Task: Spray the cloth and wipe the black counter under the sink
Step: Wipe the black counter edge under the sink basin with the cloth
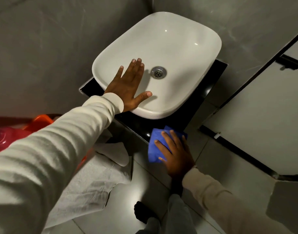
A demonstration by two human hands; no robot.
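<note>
A white basin [178, 48] sits on a glossy black counter [138, 124] in a corner of grey walls. My left hand [129, 85] lies flat, fingers spread, on the basin's near left rim and holds nothing. My right hand [175, 152] presses a folded blue cloth [155, 146] against the counter's front right corner, fingers spread over it. The cloth hangs partly over the counter's front edge. No spray bottle is in view.
The drain [158, 72] sits in the basin's middle. A white towel [94, 179] lies on the tiled floor below the counter. A red and orange bucket [13, 130] stands at the left. A cubicle partition [263, 107] with black trim stands at the right.
</note>
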